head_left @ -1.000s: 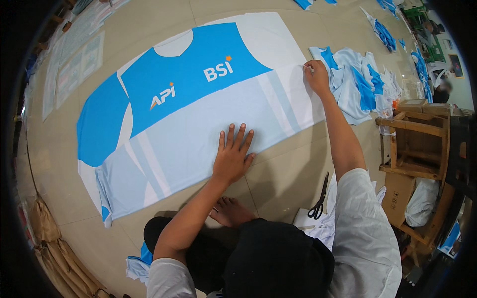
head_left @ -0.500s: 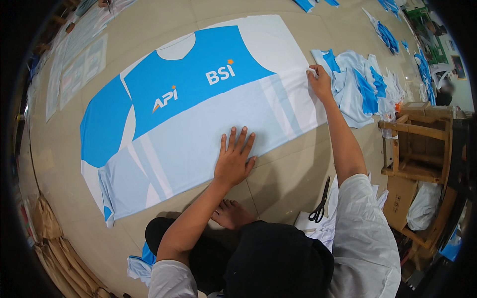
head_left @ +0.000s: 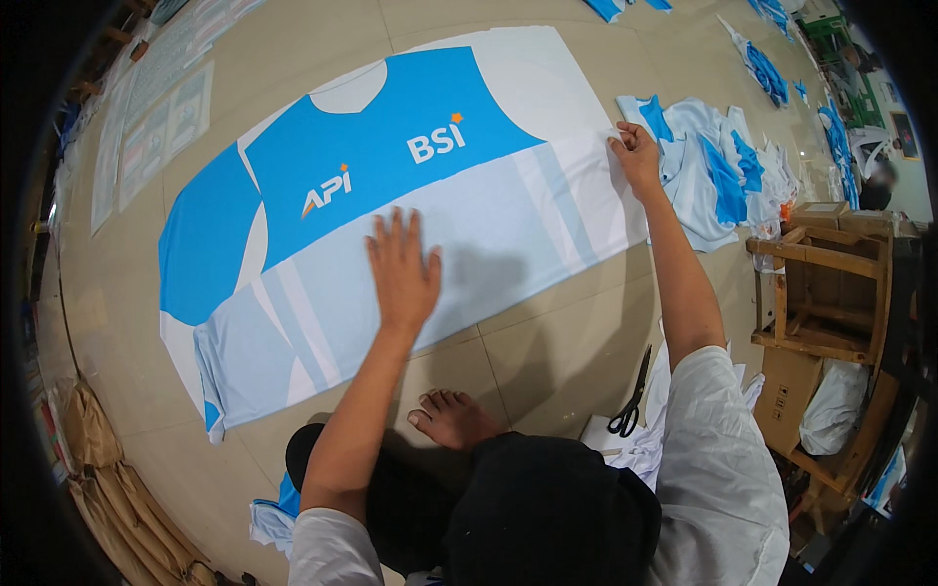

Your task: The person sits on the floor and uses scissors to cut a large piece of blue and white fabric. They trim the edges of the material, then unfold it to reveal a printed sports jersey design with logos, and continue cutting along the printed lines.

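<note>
A printed fabric panel (head_left: 469, 225) lies on the tiled floor, blue above and pale blue below, with white margins and small white-and-orange lettering on the blue part. My left hand (head_left: 405, 276) is over the pale blue area, fingers stretched out; its shadow falls to its right, apart from the fingers. At the panel's right edge my right hand (head_left: 635, 156) pinches the white margin between thumb and fingers. Just beyond that hand lies a heap of cut blue and white fabric (head_left: 708, 171). Black-handled scissors (head_left: 628, 410) rest on white cloth beside my right sleeve.
Printed sheets (head_left: 161, 127) lie at the far left. Brown fabric or covers (head_left: 127, 488) hang at the lower left. A wooden stool (head_left: 821, 283) and a cardboard box (head_left: 789, 396) stand to the right. My bare foot (head_left: 454, 418) is near the panel's front edge.
My left hand has lifted off the cloth and moved left and slightly away from me. My right hand stays at the right margin, with its fingers shifted slightly.
</note>
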A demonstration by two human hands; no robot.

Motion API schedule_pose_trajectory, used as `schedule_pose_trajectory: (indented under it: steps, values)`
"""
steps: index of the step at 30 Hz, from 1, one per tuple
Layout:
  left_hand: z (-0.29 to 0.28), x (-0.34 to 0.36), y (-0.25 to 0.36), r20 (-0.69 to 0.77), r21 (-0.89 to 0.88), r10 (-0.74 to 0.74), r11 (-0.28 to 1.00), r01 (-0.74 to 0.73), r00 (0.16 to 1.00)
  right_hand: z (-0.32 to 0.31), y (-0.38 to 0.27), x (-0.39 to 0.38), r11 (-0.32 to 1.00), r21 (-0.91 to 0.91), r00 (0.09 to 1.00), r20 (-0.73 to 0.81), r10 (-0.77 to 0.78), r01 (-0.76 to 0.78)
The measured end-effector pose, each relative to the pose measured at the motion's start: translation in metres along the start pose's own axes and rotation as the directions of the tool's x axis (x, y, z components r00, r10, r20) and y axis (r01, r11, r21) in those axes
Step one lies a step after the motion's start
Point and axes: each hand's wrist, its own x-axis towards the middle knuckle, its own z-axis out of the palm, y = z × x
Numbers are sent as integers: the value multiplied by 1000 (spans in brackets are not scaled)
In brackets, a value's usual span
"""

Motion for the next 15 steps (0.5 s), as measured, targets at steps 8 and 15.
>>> schedule_pose_trajectory:
  steps: [8, 15]
  values:
    - [-21, 18, -57, -193, 58, -119, 989, 133, 974, 5, 5, 3, 991, 95, 995, -21, 98, -96]
    - [-24, 31, -82, -207, 32, -125, 990, 134, 970, 8, 10, -1, 996, 55, 991, -105, 80, -74]
